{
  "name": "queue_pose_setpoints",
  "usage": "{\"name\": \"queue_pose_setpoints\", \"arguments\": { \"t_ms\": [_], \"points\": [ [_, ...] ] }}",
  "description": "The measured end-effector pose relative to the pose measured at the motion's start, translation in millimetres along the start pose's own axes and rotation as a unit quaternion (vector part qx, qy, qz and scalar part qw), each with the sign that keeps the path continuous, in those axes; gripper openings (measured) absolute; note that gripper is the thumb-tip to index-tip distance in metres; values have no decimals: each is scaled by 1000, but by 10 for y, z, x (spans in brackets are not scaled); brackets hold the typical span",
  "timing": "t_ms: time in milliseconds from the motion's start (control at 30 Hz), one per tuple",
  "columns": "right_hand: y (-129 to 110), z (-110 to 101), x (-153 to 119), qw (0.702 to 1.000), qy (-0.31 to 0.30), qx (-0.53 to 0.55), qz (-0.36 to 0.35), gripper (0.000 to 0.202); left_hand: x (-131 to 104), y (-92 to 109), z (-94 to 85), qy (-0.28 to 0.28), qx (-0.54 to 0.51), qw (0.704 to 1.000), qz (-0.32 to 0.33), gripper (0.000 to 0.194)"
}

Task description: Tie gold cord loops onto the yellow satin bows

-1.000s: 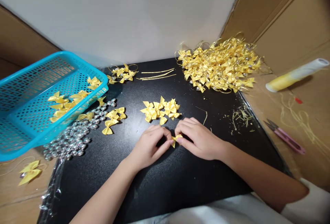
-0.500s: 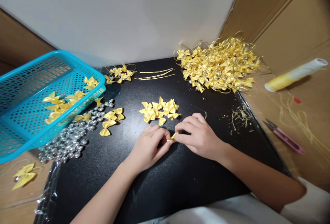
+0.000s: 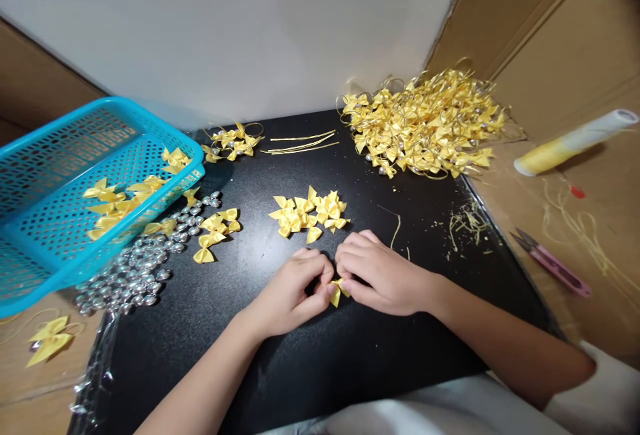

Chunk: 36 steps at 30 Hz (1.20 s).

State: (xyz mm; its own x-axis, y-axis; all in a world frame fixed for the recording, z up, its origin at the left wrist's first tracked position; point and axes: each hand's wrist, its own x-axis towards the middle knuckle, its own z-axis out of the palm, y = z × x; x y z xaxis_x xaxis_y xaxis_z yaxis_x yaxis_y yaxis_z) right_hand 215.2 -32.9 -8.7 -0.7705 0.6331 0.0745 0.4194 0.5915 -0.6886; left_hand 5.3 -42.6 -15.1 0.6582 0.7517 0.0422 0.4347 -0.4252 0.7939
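One small yellow bow (image 3: 337,293) is clamped between the left hand (image 3: 293,291) and the right hand (image 3: 387,275), low above the black counter (image 3: 400,361) and just nearer the wearer than a cluster of loose bows (image 3: 295,215). Half a second ago it lay slanted and mostly covered; now it sits a little closer to the body, with its tails showing below the fingertips. The right hand has dropped slightly and its fingers have curled in, so more of the curved thread scrap (image 3: 399,228) beyond it is visible. I read this as a change of grip, since the bow has barely travelled and the blue basket (image 3: 107,131), the silver beads (image 3: 133,275) and the big heap of bows (image 3: 425,125) look unmoved

The bow's knot and upper loops are hard to make out behind the fingers, and I cannot tell whether any thread is pinched with them. Overlap inside the heap prevents a count. The basket is cut off at the frame's left edge, and its near side hides some of the beads. Thin strands near the pink snips (image 3: 560,270) fade into the brown surface
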Motion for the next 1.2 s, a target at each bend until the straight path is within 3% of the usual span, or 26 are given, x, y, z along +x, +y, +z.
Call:
{"name": "queue_pose_setpoints", "arguments": {
  "t_ms": [400,500,567,633,700,733,833,900,967,1000,1133,1200],
  "points": [
    [-18,34,6,998,-10,61,-18,21,7,31,30,-15,-87,996,-11,25],
    [17,29,-18,997,34,67,-19,13,-4,33,19,30,-93,995,4,26],
    [53,24,-33,991,119,62,-4,2,-24,7,-19,136,-72,988,25,26],
    [88,22,-42,980,197,26,29,16,-52,-61,-104,311,-24,950,24,25],
    [111,26,-41,974,214,-33,65,22,-82,-171,-234,494,35,869,-13,23],
    [119,31,-38,975,202,-59,78,22,-97,-237,-308,578,68,813,-1,25],
    [128,53,-22,977,170,-92,93,21,-137,-415,-493,649,152,743,-61,28],
    [128,66,-13,973,196,-77,92,21,-149,-461,-525,650,229,722,-54,37],
    [122,72,-8,963,253,-28,87,17,-138,-419,-465,619,270,737,-12,41],
    [116,74,-6,956,280,11,84,15,-125,-367,-407,591,275,758,10,39],
    [86,87,1,930,303,192,81,11,-59,-91,-123,313,194,929,46,27],
    [75,104,2,921,288,249,84,10,-40,-1,-23,234,84,968,23,27]
  ]
}}
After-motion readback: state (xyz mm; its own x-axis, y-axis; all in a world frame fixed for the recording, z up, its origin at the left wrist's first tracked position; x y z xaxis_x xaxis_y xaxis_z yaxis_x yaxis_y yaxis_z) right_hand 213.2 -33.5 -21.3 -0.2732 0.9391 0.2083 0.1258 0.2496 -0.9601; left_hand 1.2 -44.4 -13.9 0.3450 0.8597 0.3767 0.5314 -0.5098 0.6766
